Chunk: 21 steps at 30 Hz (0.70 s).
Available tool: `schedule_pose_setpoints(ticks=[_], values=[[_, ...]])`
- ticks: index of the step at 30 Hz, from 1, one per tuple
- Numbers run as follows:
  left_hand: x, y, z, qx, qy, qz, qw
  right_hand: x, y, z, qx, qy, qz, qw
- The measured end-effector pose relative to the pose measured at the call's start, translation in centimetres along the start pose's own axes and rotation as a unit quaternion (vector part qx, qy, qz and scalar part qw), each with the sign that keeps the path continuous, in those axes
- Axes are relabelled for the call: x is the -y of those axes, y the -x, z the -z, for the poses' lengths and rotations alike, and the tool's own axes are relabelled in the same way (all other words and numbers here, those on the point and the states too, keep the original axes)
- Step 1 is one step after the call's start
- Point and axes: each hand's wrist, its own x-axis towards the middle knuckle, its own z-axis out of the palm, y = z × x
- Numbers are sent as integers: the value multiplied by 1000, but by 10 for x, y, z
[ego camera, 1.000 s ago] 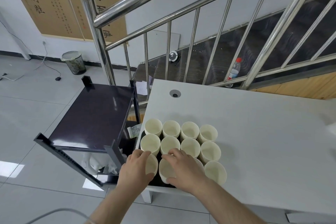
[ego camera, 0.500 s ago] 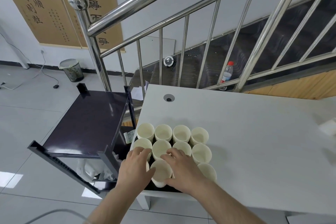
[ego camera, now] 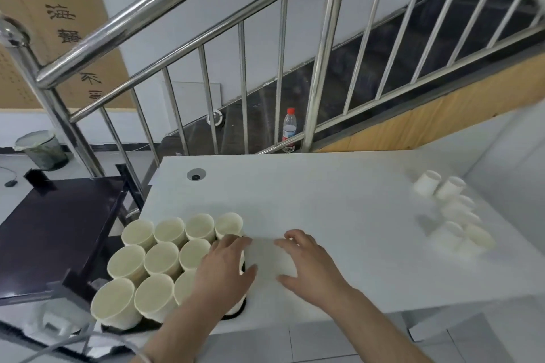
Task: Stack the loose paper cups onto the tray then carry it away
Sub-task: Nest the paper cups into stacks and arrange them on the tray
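Several cream paper cups [ego camera: 162, 256] stand upright in rows on a black tray [ego camera: 237, 313] at the white table's front left corner. Just right of the tray, a blurred white paper cup [ego camera: 269, 256] lies sideways between my hands. My left hand [ego camera: 224, 271] holds its left end, partly covering the tray's right-hand cups. My right hand [ego camera: 312, 265] grips the other end, fingers above and thumb below. More loose paper cups [ego camera: 451, 209] lie blurred at the table's far right.
A black cart [ego camera: 59, 230] stands against the table's left side. A steel stair railing [ego camera: 324, 47] rises behind the white table [ego camera: 324, 200], with a water bottle [ego camera: 289, 130] on the steps. A bin [ego camera: 41, 150] sits on the floor at far left.
Both hands have moved from the tray's front row to its right edge, with a cup now held between them. The view has swung right, revealing the loose cups.
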Motion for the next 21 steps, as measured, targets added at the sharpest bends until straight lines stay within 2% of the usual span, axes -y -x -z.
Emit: schedule_pose_setpoints(ticks=[10, 17, 21], values=[[-147, -30, -86, 60, 27, -86, 994, -154, 87, 53, -41, -14, -128, 991], [-197, -77, -123, 97, 29, -117, 988, -229, 95, 79, -73, -20, -193, 978], [-219, -116, -143, 110, 35, -134, 984, -264, 84, 93, -60, -11, -224, 973]])
